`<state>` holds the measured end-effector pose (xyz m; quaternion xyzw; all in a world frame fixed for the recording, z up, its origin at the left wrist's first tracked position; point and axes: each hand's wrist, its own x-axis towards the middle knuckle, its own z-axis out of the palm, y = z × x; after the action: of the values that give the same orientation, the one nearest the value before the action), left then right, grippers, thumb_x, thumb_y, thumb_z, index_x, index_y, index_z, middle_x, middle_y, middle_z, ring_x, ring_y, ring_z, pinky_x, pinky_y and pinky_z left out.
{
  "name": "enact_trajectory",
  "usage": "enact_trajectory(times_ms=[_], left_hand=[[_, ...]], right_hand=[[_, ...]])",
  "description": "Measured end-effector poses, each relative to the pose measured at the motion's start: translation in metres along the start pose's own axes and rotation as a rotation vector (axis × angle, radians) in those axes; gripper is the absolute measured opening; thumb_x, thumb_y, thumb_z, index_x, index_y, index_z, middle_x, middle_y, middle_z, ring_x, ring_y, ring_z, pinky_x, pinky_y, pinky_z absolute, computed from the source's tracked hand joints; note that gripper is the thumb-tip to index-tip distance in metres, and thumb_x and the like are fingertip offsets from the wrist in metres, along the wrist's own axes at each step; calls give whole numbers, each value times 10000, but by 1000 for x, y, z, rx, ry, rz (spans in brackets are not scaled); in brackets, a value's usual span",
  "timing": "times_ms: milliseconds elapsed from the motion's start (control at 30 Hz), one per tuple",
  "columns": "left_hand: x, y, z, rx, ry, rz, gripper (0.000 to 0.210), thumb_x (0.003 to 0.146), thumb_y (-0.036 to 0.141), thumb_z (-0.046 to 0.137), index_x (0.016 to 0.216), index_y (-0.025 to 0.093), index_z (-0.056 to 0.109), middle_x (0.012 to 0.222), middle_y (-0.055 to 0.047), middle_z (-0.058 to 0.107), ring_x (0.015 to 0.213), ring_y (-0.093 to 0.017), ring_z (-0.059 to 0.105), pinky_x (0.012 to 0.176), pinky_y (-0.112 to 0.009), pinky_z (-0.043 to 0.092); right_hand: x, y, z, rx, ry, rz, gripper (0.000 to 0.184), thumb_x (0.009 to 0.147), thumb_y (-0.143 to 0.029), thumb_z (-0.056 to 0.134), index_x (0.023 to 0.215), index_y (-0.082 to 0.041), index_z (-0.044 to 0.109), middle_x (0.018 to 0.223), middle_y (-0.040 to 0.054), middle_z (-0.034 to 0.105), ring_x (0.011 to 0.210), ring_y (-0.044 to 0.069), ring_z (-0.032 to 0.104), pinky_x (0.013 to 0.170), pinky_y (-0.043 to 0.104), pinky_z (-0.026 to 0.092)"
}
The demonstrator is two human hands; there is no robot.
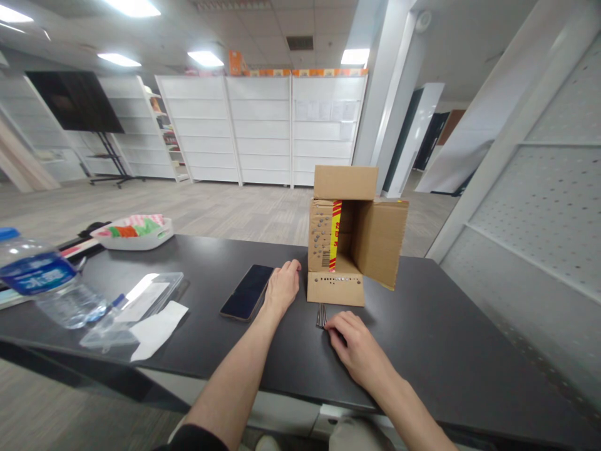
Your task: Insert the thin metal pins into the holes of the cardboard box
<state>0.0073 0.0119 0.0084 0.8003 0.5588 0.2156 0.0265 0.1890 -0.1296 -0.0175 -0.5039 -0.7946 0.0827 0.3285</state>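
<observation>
My left hand [282,287] rests on the dark table between a phone [248,292] and the cardboard box. Its fingers are curled together, and what they may hold is hidden. At a small row of thin metal nails [321,315], my right hand [353,343] has its fingertips closed at their near right end. The cardboard box [322,235] stands on its side with its opening facing me. Grey round dots like nail heads spot its left flap, beside red-and-yellow tape. The lower flap [335,294] lies toward me and bears a row of small dots or holes. Another flap swings out right.
On the left are a water bottle [44,279], a clear plastic case [157,294], a white paper piece [159,331] and a white basket [134,241] with colourful contents. The table's [451,351] front edge runs close to me. A perforated partition [530,213] stands right.
</observation>
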Motion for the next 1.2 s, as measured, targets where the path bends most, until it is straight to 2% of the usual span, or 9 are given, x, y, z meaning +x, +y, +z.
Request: enact_trajectory(times_ms=[567, 900, 1200], left_hand=[[-1, 2, -4, -3, -12, -1, 267, 986, 146, 361, 1103, 222, 588, 1122, -63, 682, 1017, -184, 651, 928, -317, 448], [-2, 3, -5, -1, -8, -3, 245, 988, 151, 374, 1089, 226, 584, 1121, -54, 686, 998, -182, 654, 915, -316, 447], [-1, 2, -3, -5, -7, -1, 260, 987, 145, 363, 1098, 229, 583, 1121, -56, 683, 1005, -183, 655, 922, -319, 449]], right_hand=[[1, -1, -1, -18, 12, 6, 190, 966, -84, 494, 951, -222, 624, 931, 42, 666, 872, 217, 592, 783, 344, 469], [1, -4, -9, -22, 30, 37, 132, 993, -175, 506, 946, -214, 622, 934, 51, 669, 880, 220, 604, 804, 357, 484], [35, 16, -25, -81, 129, 110, 146, 947, -206, 515, 881, -214, 645, 862, 50, 676, 846, 221, 625, 780, 346, 475]])
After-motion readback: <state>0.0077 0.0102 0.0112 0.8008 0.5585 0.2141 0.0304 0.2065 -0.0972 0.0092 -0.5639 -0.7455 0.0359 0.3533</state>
